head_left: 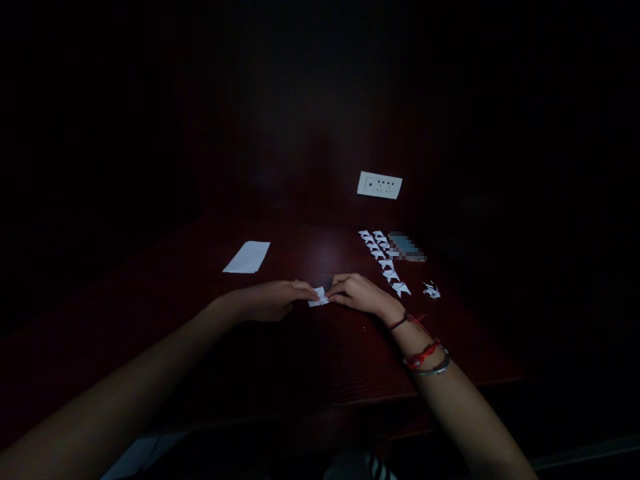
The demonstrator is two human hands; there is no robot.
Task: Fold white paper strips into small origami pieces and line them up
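Note:
A small piece of folded white paper [320,297] lies on the dark red table in front of me. My left hand [273,300], with a ring on one finger, has its fingers together on the paper's left side. From the other side, my right hand [361,293] bends its fingers down and grips the right edge with its fingertips. Bracelets circle my right wrist. Beyond that hand stand two rows of several small folded white paper pieces [387,265]. The undersides of both hands' fingers are hidden.
A stack of white paper sheets [247,257] lies at the left. At the right are a blurred flat bluish object [407,247] and a little heap of white paper scraps [431,290]. A white wall socket [379,185] sits above the table [340,363]. The surroundings are very dark.

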